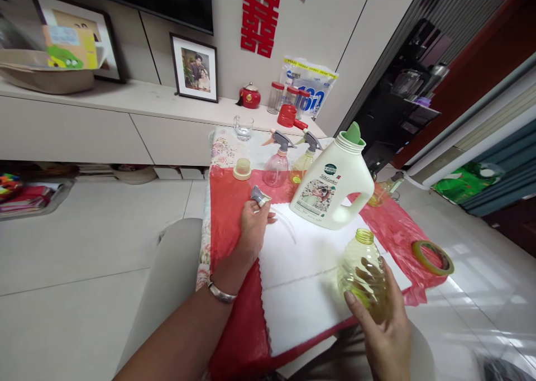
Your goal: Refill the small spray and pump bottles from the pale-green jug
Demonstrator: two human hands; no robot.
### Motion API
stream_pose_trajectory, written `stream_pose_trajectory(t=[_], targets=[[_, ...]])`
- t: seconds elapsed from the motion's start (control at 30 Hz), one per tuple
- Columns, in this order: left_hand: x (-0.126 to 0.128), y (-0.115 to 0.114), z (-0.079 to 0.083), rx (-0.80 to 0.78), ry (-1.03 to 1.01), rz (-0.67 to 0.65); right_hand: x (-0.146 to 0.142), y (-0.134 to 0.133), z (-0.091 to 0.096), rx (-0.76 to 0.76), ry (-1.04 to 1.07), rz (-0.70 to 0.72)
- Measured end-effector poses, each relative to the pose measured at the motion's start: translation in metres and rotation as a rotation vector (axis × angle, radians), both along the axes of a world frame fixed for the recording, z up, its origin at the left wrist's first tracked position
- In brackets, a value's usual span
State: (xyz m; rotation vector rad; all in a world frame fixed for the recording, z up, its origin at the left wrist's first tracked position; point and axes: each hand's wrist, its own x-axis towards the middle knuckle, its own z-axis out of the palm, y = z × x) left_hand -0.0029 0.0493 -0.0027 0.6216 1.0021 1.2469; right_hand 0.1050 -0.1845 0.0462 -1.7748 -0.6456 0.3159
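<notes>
My left hand (254, 224) is closed around a grey spray nozzle (260, 196), whose clear dip tube (287, 224) trails over the white sheet (301, 286). In my right hand (387, 325) is a yellow see-through bottle (363, 275), upright, its neck uncapped and its ribbed body wrapped by my fingers. Between and beyond my hands stands a large pale detergent jug (335, 182) with a green spout at its mouth. A pale cap (242, 169) rests on the red plastic cover (226, 202), left of a pink spray bottle (276, 167) and a yellow spray bottle (302, 163).
A roll of tape (433, 257) lies at the table's right edge, near another spray bottle (381, 191). Toward the back are a glass cup (243, 128), red-lidded jars (275, 98) and a red pot (250, 96). A low cabinet (176, 138) runs along the wall.
</notes>
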Motion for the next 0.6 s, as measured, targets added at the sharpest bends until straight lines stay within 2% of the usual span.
stream_pose_trajectory(t=[0.33,0.6], targets=[[-0.001,0.002,-0.003,-0.036,0.085,0.038,0.012,0.004,-0.024,0.103,-0.024,0.091],[-0.002,0.004,-0.007,-0.019,0.057,0.023,0.001,0.017,-0.024,0.143,0.085,0.177]])
